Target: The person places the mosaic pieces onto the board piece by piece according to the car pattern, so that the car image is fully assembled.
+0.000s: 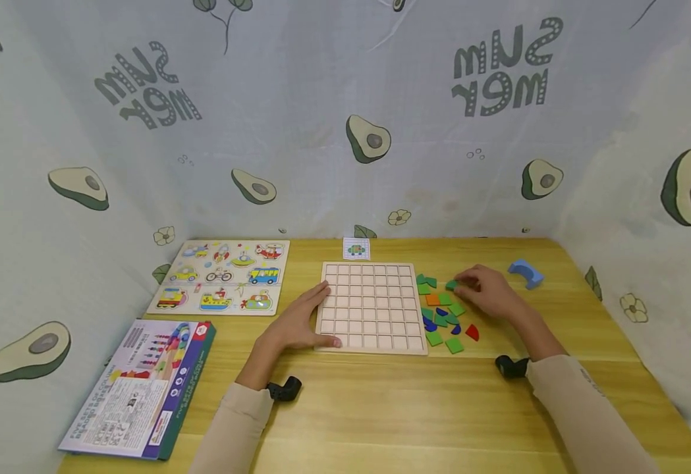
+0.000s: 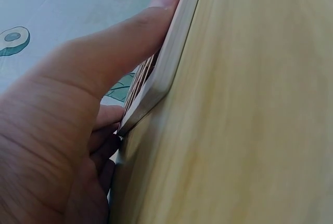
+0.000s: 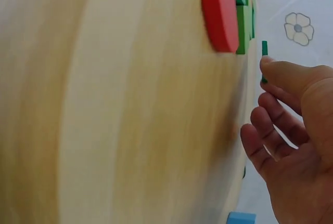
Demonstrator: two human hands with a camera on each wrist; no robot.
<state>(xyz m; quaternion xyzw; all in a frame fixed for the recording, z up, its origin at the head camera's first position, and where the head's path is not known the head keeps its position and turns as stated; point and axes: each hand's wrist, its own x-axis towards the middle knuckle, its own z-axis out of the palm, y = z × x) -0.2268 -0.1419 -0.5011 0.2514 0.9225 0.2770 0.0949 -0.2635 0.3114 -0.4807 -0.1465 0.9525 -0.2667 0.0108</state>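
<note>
A square wooden grid board [image 1: 375, 308] lies flat on the table. My left hand [image 1: 298, 322] rests at its left side, fingers along that edge and thumb stretched over the front-left corner; in the left wrist view the thumb [image 2: 130, 37] lies along the board's rim [image 2: 166, 63]. My right hand [image 1: 487, 289] pinches a small green piece [image 3: 265, 48] between thumb and fingertips, right of the board. Below and left of that hand is a spread of flat pieces: green squares [image 1: 454, 345], an orange square [image 1: 433, 299], blue curved pieces [image 1: 456, 329] and a red quarter-circle [image 1: 472, 332].
Behind the board stands a small pattern card [image 1: 356, 249] with a green figure. A blue arch block [image 1: 525, 273] lies at the far right. On the left are a vehicle picture puzzle [image 1: 221, 276] and a boxed bead set [image 1: 138, 388]. Printed cloth [image 1: 321, 85] surrounds the table.
</note>
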